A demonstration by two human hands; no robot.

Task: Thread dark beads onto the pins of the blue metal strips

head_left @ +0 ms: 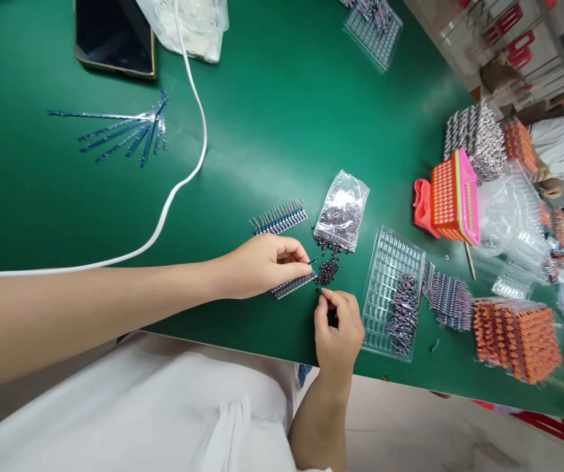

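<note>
The strip [293,286] sits at the lower centre of the frame, slanting up to the right over the green table [262,144]. The left hand [250,269] pinches it near its right end, thumb and forefinger drawn together. The right hand [341,328], just below and to the right, is curled with thumb and forefinger tips close together beside the black beads [328,271] (whether a bead is caught between them, I cannot tell). Above the beads lies a clear bag [343,206], more dark bits inside it; a second strip [282,217], bristling with wires, rests above the left hand. Right of the right hand is a clear tray [378,288], partly filled with wired parts [404,311]. A white cable [174,191] curves through the left side, and a phone [115,36] lies in the upper left.
</note>
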